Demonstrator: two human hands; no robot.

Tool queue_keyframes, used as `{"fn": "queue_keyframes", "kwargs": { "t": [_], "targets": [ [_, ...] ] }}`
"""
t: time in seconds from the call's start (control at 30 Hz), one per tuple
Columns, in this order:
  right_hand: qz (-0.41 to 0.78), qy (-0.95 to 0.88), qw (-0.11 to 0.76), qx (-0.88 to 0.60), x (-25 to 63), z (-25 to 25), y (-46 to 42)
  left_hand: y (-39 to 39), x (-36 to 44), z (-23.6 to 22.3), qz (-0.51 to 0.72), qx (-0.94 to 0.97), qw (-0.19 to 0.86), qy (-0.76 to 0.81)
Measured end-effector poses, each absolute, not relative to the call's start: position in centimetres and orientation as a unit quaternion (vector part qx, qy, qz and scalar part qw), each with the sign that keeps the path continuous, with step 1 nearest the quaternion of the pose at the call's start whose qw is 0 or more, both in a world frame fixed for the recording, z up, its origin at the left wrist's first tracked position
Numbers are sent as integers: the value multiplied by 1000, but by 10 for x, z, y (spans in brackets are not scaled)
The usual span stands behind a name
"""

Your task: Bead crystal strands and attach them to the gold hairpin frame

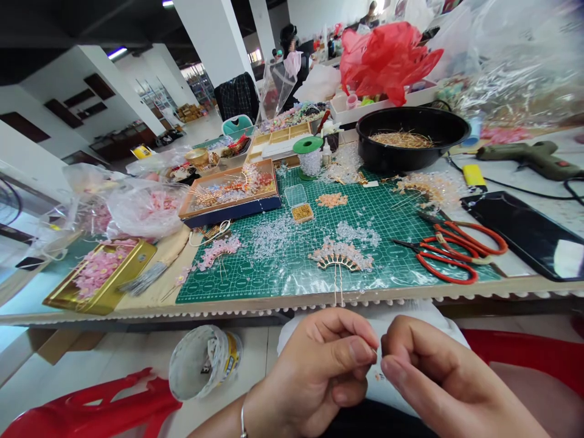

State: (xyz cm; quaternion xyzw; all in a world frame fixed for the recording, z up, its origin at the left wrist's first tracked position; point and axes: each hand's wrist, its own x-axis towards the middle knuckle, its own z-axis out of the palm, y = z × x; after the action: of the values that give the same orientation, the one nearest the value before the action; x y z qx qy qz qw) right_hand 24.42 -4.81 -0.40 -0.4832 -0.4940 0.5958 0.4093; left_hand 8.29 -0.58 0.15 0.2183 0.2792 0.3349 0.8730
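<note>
Head view: my left hand (314, 371) and right hand (438, 380) both pinch closed on a fine wire (375, 352) held between them, equally near it, its long axis too thin for me to read

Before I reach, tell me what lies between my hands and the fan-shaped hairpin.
Head view: the hairpin's prongs cross the table's scalloped edge; below it, white cloth lies over the lap, up to the left hand and right hand.
</note>
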Motion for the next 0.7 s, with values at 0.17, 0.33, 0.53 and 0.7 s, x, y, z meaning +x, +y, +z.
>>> {"fn": "queue_keyframes", "kwargs": {
  "t": [0.17,0.33,0.53,0.7],
  "targets": [
    [570,-511,422,-485,243,7,-45,-5,83,1,344,210,880,250],
    [595,-497,419,-473,246,4,-44,-3,81,6,365,303,836,275],
    [661,-452,402,-443,248,-3,-44,5,68,26,364,633,606,316],
    [687,-416,408,-434,252,-3,-47,14,66,48,320,809,386,305]
  ]
}}
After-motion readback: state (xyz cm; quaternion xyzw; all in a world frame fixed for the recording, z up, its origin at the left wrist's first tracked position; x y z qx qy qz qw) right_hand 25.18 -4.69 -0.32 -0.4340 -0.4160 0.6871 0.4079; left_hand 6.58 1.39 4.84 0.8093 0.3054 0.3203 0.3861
